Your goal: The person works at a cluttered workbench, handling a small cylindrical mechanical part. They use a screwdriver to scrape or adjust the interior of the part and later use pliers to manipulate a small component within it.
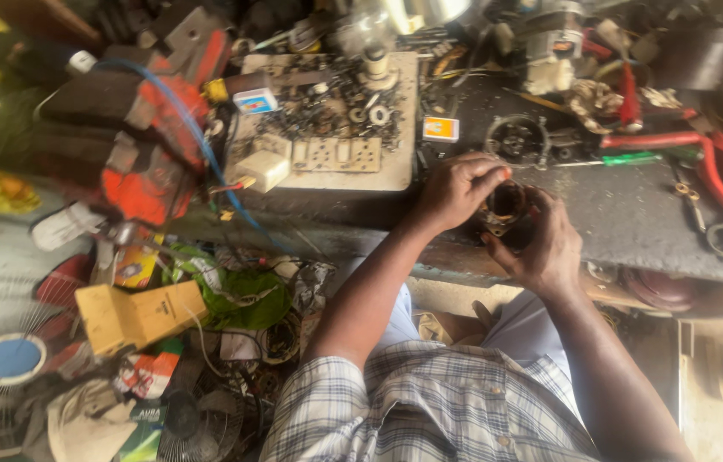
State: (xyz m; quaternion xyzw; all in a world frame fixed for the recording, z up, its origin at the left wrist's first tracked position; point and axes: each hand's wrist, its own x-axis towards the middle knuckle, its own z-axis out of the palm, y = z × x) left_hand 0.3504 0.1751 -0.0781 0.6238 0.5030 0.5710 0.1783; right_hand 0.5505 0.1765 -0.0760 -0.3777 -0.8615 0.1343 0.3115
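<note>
left fingers: curled over the top of a small dark round motor part [507,205], tips pinched onto its rim, so the left hand [456,190] is closed on it from above.
right fingers: wrapped around the underside and far side of the same part; the right hand [545,248] cups it pretty snugly.
motor part: up off the table [627,218], held between both hands right at the front edge. It's dark with a coppery middle, too blurry to say more.
just behind the hands: another round black motor housing [517,139] sitting on the table, with a small orange box [441,129] beside it.
to the right: a green-handled screwdriver [627,158] and red-handled pliers [708,158], near the hands but not touching them.
to the left: a pale tray [396,167] full of screws and washers, with a white plug [259,169] on its corner.
floor: total clutter, incl. a yellow box [135,316] and a fan with a blue hub [9,358].
</note>
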